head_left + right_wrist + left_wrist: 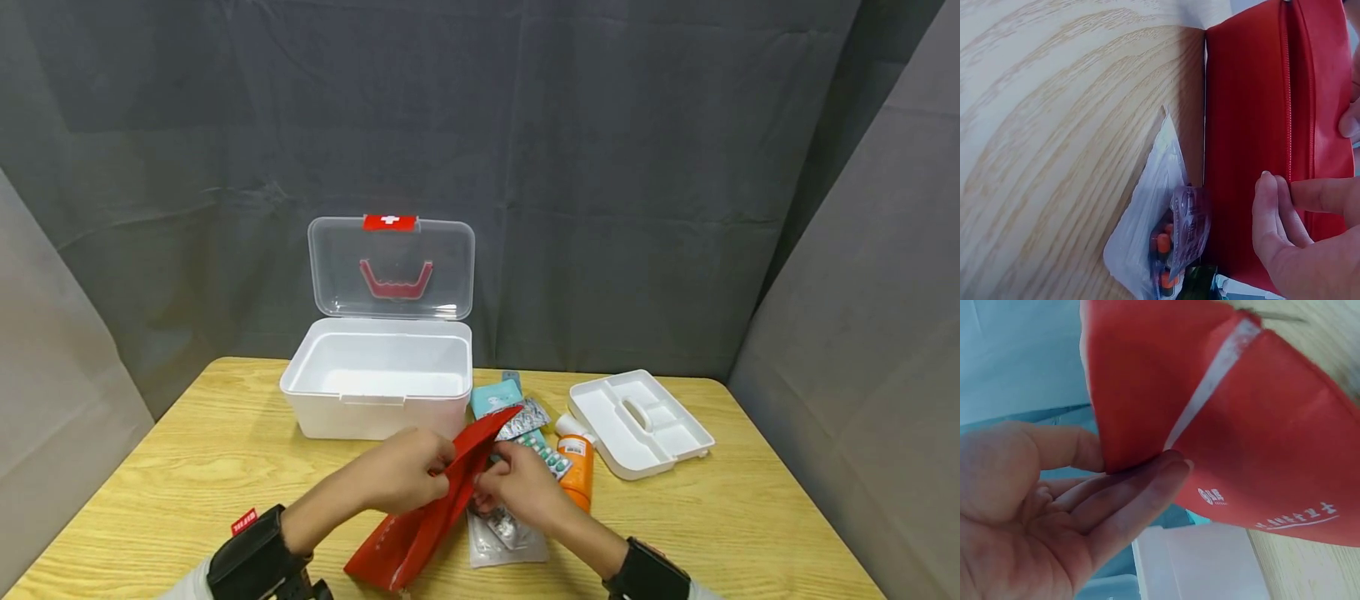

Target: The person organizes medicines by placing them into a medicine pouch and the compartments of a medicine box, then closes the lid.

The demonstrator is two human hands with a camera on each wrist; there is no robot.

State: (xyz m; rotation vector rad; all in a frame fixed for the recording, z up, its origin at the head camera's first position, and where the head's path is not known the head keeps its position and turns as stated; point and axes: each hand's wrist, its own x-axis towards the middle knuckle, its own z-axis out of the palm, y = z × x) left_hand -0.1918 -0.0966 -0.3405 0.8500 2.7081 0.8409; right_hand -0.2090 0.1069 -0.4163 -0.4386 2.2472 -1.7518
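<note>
A red zip pouch [405,542] is held tilted above the front of the table. My left hand [411,471] pinches its left edge; in the left wrist view the thumb and fingers [1147,494] grip the pouch, which bears white print. From the other side, my right hand [519,490] pinches the pouch along its opening, fingertips right at the zipper [1287,94]. Just under the right hand lies a clear plastic bag [510,546] holding pill packs, with orange and dark capsules [1164,244] showing. Part of the pouch is hidden behind the fingers.
Behind the pouch stands a white first-aid box [337,414], its clear lid [442,275] raised. To the right are blister packs [553,461], a blue packet [491,396], an orange pill bottle [576,475] and a white compartment tray [618,442]. Dark cloth [600,167] encloses the back.
</note>
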